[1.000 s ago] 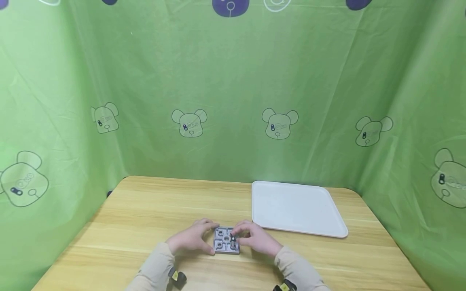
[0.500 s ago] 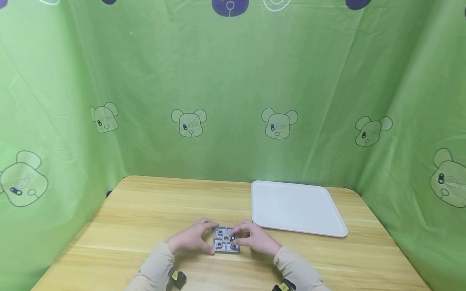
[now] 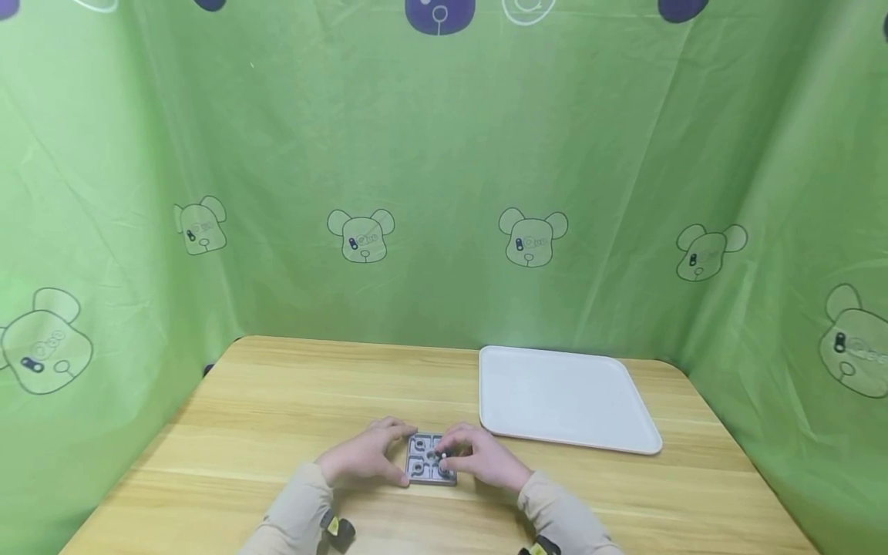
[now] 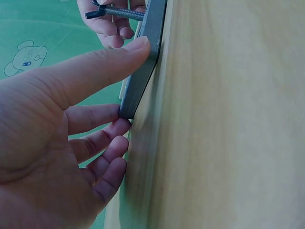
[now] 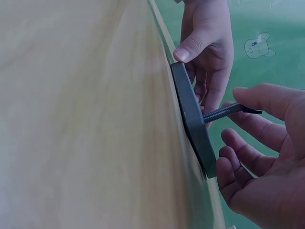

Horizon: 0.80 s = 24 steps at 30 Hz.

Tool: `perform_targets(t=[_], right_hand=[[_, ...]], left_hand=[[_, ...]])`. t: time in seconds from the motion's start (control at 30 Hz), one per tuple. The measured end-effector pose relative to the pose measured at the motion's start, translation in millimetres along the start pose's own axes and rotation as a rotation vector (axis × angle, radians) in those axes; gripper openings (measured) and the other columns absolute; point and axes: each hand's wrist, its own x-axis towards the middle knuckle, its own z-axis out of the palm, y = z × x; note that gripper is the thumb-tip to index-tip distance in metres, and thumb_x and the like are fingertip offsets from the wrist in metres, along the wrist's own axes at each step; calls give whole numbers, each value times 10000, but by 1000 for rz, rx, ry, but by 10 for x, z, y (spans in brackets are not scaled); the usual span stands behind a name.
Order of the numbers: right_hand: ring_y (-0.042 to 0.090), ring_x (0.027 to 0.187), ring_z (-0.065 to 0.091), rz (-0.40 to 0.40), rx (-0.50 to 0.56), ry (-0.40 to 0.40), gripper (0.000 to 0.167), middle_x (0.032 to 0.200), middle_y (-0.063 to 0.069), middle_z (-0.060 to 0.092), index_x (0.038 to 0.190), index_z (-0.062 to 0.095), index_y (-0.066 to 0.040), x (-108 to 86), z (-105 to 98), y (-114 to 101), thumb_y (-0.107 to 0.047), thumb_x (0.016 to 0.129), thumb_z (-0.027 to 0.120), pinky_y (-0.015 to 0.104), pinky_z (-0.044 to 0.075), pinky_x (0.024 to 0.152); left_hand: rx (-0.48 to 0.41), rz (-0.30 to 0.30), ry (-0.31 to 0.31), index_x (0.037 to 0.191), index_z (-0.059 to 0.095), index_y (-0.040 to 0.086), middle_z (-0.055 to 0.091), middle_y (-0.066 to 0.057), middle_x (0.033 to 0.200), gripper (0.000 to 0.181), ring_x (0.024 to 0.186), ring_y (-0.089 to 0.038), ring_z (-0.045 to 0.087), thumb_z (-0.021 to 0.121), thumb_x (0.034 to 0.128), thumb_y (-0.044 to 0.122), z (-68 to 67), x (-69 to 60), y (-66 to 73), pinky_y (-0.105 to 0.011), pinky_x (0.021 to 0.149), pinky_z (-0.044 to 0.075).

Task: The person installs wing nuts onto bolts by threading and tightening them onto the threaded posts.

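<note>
A square grey plate [image 3: 419, 479] with several round holes and grooves on its face lies on the wooden table. My left hand [image 3: 371, 455] grips its left side, thumb on the near corner and fingers at the far one. From the plate's right near part stands a wing screw [image 4: 123, 13], its threaded shank upright and its black wings on top. My right hand [image 3: 486, 456] pinches the wings between thumb and index finger. In the right wrist view the shank [image 5: 221, 113] shows bare between the plate and those fingers. The other right fingers curl loosely beside the plate's edge.
A white tray [image 3: 565, 397] lies at the back right of the table [image 3: 312, 385], beyond my right hand. Green curtains [image 3: 444, 154] with bear-head prints enclose the table at the back and both sides.
My right thumb and fingers have turned slightly on the wing screw, and the hand has shifted a little left. The left hand and the plate stay in place.
</note>
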Motion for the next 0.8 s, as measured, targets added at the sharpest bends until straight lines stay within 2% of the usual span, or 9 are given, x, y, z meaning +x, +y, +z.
perform_targets(t=[0.17, 0.5, 0.7, 0.8], right_hand=[[171, 1020, 547, 0, -11, 4, 209, 1167, 92, 636, 1035, 716, -98, 3, 14, 23, -185, 845, 714, 219, 481, 801], [193, 1040, 557, -9, -71, 5, 237, 1145, 90, 652, 1039, 728, -77, 19, 36, -2, -213, 846, 714, 279, 500, 861], [207, 1054, 553, -9, -60, -11, 251, 1171, 107, 649, 1056, 721, -83, 25, 14, -12, -212, 840, 720, 307, 501, 864], [232, 1068, 559, -13, -21, -27, 266, 1190, 123, 646, 1078, 706, -82, 22, -25, -6, -200, 840, 722, 364, 511, 895]], left_hand=[[5, -2, -1, 1432, 454, 71, 459, -130, 1444, 864, 1337, -364, 400, 831, 694, 315, 8, -4, -2, -631, 1121, 332], [14, -3, -1, 1436, 448, 75, 442, -137, 1464, 863, 1351, -370, 384, 826, 700, 320, 21, -1, -17, -630, 1128, 321], [7, 3, 1, 1435, 445, 61, 444, -142, 1459, 862, 1348, -372, 385, 826, 701, 305, 13, -2, -6, -631, 1128, 321], [3, 2, 3, 1433, 447, 56, 449, -142, 1451, 861, 1344, -372, 388, 827, 701, 300, 7, -3, 1, -633, 1128, 320]])
